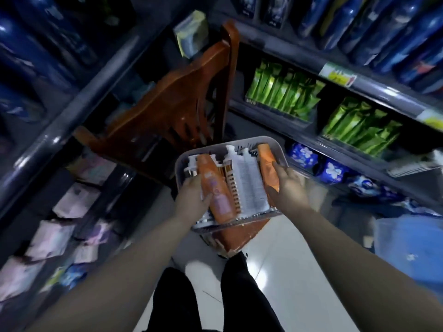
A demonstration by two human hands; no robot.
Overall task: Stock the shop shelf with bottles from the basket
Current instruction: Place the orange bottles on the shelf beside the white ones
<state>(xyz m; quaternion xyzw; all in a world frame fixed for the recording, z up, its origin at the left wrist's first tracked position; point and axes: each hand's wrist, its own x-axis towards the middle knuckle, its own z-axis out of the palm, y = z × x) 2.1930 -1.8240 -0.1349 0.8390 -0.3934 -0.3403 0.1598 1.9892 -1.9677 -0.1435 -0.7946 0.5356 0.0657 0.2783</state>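
A pale plastic basket (pixel 206 149) rests on the seat of a brown wooden chair (pixel 172 97), filled with bottles lying flat. My left hand (pixel 191 200) grips an orange bottle (pixel 215 188) at the basket's left side. My right hand (pixel 287 185) closes around a second orange bottle (pixel 266 156) at the basket's right side. Between them lie white bottles (pixel 244 180) with printed labels and one with gold stripes. Shop shelves (pixel 374 85) run along the right and the left.
The right shelves carry dark blue bottles (pixel 383 29) on top, green pouches (pixel 282 92) below and blue floral packs (pixel 304 154) lower down. The left shelves hold pink and white packets (pixel 55 238). My dark-trousered legs (pixel 239 288) stand on a white tiled floor.
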